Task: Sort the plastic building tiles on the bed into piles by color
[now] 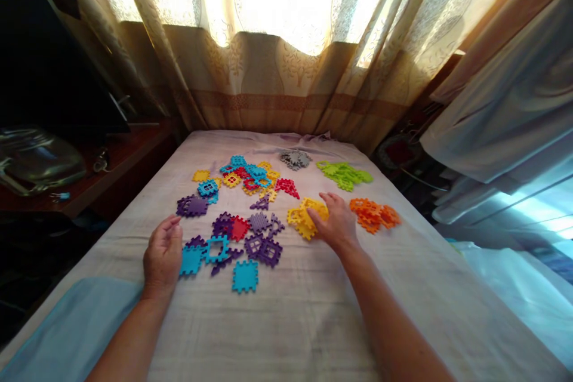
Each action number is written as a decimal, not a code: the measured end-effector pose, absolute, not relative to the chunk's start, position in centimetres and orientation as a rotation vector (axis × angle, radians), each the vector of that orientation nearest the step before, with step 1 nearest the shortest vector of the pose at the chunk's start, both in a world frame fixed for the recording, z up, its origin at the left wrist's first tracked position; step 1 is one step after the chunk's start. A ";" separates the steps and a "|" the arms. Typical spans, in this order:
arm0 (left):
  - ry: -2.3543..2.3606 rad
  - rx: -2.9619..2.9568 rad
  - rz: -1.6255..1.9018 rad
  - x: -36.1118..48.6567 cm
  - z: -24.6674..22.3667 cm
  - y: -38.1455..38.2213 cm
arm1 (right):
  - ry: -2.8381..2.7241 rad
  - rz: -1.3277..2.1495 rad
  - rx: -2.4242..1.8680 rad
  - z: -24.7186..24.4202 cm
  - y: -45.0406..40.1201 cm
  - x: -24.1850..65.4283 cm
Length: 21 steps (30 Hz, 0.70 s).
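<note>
My right hand point(335, 221) is at a small pile of yellow pieces point(304, 218), its thumb and fingers apart at the pile's right side. My left hand point(163, 250) rests left of the pieces with fingers bent together; whether it holds anything is hidden. Beside it lie a flat blue square point(191, 260) and a blue frame piece point(216, 249). Another blue square point(245, 276) lies nearer the front. Purple pieces point(270, 252) and a red piece point(240, 228) are between the hands. A dark purple stack point(192, 206) sits just beyond my left hand.
Orange pieces point(373, 215) lie right of my right hand, with green pieces point(344, 175) and grey pieces point(296, 159) farther back. A mixed blue, red and yellow heap point(255, 174) is behind. A light blue cloth point(76, 328) covers the sheet's front left corner.
</note>
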<state>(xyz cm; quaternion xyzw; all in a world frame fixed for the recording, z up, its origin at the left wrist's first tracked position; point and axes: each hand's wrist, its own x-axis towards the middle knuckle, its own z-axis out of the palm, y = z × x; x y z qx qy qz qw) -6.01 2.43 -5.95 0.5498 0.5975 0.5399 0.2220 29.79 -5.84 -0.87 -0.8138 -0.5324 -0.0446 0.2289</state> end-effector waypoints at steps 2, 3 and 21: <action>1.652 1.531 1.501 -6.1 -6.0 2.5 | -1.565 -0.184 -2.245 -1.9 -6.2 28.2; 1.654 1.539 1.502 -6.1 -6.1 2.5 | -1.602 -0.189 -2.262 -2.5 -6.3 27.5; 1.648 1.564 1.484 -6.0 -6.2 2.6 | -1.348 -0.147 -2.388 -4.1 -0.4 31.6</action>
